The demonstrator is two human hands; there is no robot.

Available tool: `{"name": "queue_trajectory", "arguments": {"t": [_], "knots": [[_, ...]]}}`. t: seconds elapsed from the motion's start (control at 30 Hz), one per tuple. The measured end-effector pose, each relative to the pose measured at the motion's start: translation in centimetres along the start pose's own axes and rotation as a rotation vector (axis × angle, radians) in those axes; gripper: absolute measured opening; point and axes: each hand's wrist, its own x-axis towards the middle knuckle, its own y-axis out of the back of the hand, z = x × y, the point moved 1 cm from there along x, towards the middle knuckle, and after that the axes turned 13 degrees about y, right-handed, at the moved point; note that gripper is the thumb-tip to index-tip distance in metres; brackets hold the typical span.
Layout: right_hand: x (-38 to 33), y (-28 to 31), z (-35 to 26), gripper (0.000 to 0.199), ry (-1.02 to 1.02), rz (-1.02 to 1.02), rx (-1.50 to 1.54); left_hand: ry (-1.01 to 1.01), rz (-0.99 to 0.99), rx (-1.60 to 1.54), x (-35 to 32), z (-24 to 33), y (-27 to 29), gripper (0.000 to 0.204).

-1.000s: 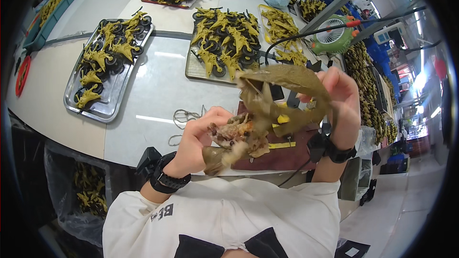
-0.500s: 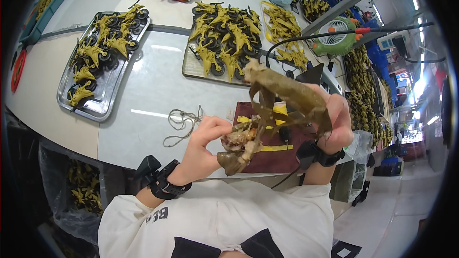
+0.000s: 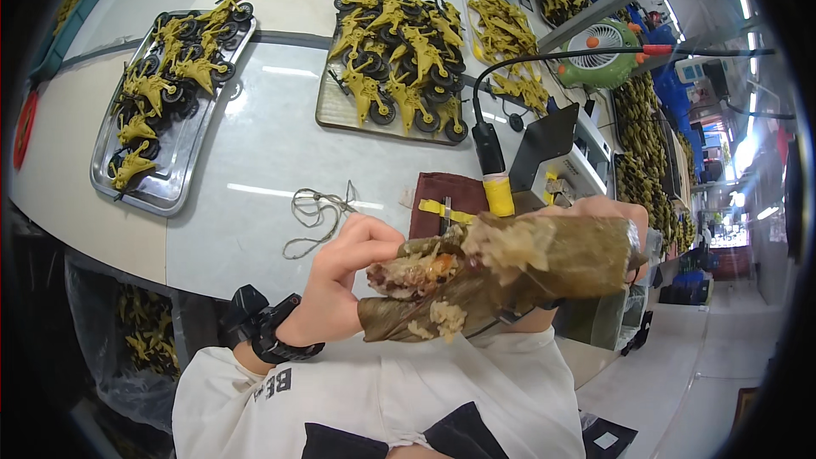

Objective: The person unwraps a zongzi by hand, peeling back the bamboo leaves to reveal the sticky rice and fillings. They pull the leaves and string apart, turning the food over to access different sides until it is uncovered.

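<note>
A sticky rice dumpling point(image 3: 410, 277), partly unwrapped, sits in front of my chest. My left hand point(image 3: 333, 276) is closed round its left end, with rice and filling showing beside the fingers. Olive-brown wrapping leaf point(image 3: 586, 257) stretches out to the right, with lumps of rice stuck to it. Its far end is gripped by my right hand point(image 3: 614, 209), whose fingers are mostly hidden behind the leaf. On the table beyond my left hand lies a loose loop of string point(image 3: 316, 219).
A steel tray point(image 3: 180, 191) and a second tray point(image 3: 323, 110) hold yellow toy motorcycles. A black tool with a yellow-wrapped end point(image 3: 488, 153) hangs over a maroon mat point(image 3: 429, 194). At the right are a white device point(image 3: 586, 153) and a green fan point(image 3: 597, 55).
My right hand has lowered and shifted slightly right, spreading the leaf out flatter, so rice on it shows. The hanging tool and white device have come into clearer view. My left hand keeps its hold.
</note>
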Motion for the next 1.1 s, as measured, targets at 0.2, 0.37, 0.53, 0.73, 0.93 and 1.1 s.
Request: {"name": "queue_trajectory", "arguments": {"t": [0.2,0.37,0.53,0.73,0.93,1.1], "knots": [[0.4,-1.2,2.2,0.009,0.106,0.022,0.23,-0.038,-0.107,0.031,0.0,1.0,0.7,0.034],[2.0,-2.2,3.1,0.017,0.046,-0.071,0.333,-0.049,-0.085,-0.007,-1.3,1.2,1.5,0.032],[1.9,-2.7,2.9,0.014,0.027,0.028,0.36,-0.055,-0.092,0.026,-1.4,1.6,0.9,0.031],[1.8,-2.6,4.0,0.016,-0.008,-0.004,0.496,-0.064,-0.141,0.034,-1.8,1.7,1.1,0.03],[-1.0,-0.8,5.1,0.004,0.185,0.036,0.681,-0.115,-0.125,-0.057,-2.0,0.8,1.0,0.031],[-1.1,-1.9,6.4,0.019,0.305,0.238,0.499,-0.077,-0.068,-0.089,-2.1,0.7,0.8,0.03]]}}
